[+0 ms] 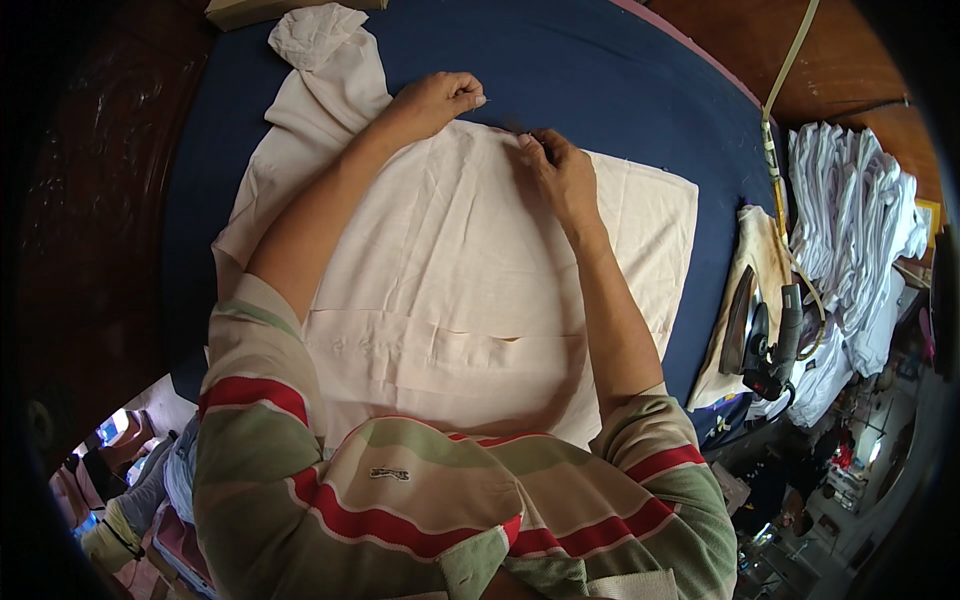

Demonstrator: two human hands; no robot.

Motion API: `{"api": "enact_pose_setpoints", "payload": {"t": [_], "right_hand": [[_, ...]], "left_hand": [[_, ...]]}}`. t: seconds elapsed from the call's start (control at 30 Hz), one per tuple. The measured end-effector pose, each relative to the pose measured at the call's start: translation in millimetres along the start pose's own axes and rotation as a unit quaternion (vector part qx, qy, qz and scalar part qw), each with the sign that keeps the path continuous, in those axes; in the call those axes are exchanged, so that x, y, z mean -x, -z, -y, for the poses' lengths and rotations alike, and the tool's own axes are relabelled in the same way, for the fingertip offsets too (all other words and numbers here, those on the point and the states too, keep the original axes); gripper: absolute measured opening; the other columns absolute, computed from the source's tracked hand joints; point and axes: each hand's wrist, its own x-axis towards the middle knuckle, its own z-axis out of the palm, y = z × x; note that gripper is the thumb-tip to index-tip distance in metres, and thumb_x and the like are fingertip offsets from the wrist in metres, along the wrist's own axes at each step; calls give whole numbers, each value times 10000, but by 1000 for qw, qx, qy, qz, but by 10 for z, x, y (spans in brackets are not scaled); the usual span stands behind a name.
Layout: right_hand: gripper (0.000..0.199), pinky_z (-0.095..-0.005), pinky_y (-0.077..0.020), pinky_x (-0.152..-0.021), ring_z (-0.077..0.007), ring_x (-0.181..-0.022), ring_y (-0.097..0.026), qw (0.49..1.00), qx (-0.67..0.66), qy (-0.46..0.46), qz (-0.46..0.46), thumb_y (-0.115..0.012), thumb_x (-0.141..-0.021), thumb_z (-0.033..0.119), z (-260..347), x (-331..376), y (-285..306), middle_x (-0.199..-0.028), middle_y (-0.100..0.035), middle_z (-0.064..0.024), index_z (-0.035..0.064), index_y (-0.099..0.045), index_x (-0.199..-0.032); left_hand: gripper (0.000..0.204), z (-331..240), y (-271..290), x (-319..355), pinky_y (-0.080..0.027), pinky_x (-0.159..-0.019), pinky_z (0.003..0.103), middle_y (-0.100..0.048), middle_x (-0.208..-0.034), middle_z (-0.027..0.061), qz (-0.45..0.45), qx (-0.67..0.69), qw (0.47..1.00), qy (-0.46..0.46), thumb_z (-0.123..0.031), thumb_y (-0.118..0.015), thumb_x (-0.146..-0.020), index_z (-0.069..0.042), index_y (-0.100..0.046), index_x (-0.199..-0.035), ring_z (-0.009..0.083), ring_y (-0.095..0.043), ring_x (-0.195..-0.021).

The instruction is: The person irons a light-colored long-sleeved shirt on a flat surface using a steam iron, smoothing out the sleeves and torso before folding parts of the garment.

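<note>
A pale cream shirt (450, 240) lies spread over the navy blue cloth of the table. One sleeve (325, 90) stretches to the far left and ends in a bunched cuff. Above the shirt's far edge, my left hand (437, 103) is closed in a pinch; whatever its fingertips hold is too fine to make out. To the right of it, my right hand (565, 175) is closed at the same edge. A small dark, thin thing pokes out from its fingers toward the left hand, too blurred to name. The two hands are a short gap apart.
An iron (760, 335) with a hose (775, 160) rests at the right on a scorched tan cloth (745, 250). Stacked white folded garments (840, 200) stand beyond it. A cardboard piece (270, 10) lies at the far left edge. Clothes are heaped at the lower left.
</note>
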Motion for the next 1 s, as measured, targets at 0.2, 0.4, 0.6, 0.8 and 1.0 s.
{"api": "enact_pose_setpoints", "payload": {"t": [0.2,0.4,0.6,0.8,1.0], "right_hand": [[371,-355,-471,-676,-281,-718,-614,1000,13,-10,24,-539,-880,371,161,22,36,-762,-647,-137,31,-633,-997],[377,-355,-466,-785,-304,-889,-595,977,8,55,-204,-571,-858,243,-850,-249,476,-1043,-604,-173,37,-517,-1169],[399,-409,-405,-915,-341,-1091,-506,923,298,35,-240,-534,-867,210,-1843,-390,1643,-1220,-517,-161,71,-481,-1237],[277,-448,-392,-909,-337,-1089,-488,905,368,88,-196,-481,-904,256,-1811,19,1311,-1180,-523,-131,91,-537,-1119],[222,-484,-444,-751,-339,-937,-537,868,434,81,-227,-470,-904,273,-1949,-220,1435,-979,-550,-111,75,-527,-984]], "left_hand": [[203,65,-47,-85,-443,-654,249,-578,-701,10,-124,87,988,22,-230,-527,-911,-38,-570,-961,96,-522,-663],[482,69,-105,58,-391,-913,334,-591,-1145,100,-236,-158,949,-138,-70,-527,-841,-126,-420,-1308,236,-519,-1136],[372,107,345,462,-282,-1004,429,-588,-1109,81,-43,-312,942,-115,-122,-573,-786,-119,-555,-1157,224,-523,-1079],[282,219,829,612,-237,-1039,467,-599,-987,71,27,-421,905,-61,-119,-557,-744,-75,-576,-1021,237,-511,-1022],[316,347,603,306,-262,-996,502,-605,-1081,37,-64,-524,849,-28,-194,-547,-825,-145,-547,-1138,196,-508,-1092]]}}
